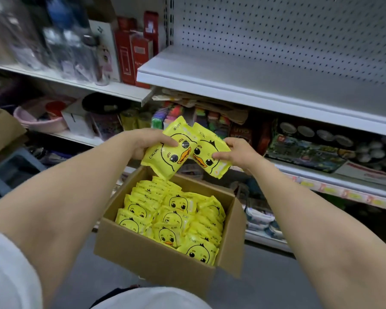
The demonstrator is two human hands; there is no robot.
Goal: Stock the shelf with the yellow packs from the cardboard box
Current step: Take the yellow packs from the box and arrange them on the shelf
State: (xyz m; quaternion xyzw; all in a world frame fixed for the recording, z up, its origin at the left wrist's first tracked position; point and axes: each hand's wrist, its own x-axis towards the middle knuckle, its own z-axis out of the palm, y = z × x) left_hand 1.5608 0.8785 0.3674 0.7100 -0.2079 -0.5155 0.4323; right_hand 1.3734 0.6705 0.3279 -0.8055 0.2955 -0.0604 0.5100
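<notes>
1. The white shelf (265, 85) is seen across the upper right of the frame, backed by a perforated panel (299, 30).
2. The cardboard box (156, 259) is found at lower centre, open at the top, directly below the two hands.
3. The box is filled with yellow packs (176, 219), each printed with a duck face; some are laid flat and others are stood on edge in rows.
4. The left hand (147, 141) is held at mid-frame above the far edge of the box. Its fingers are clamped on the left pack (167, 157): the thumb is pressed across the printed front beside the duck's eye, and the remaining fingers are hidden behind the pack.
5. The right hand (239, 152) is held just right of centre. The right pack (207, 150) is pinched at its right edge, with the thumb laid on the front and the fingers (228, 141) curled over the upper edge.
6. The two held packs are tilted toward each other and are touching along their inner edges, above the box and lower in the frame than the shelf's front lip.
</notes>
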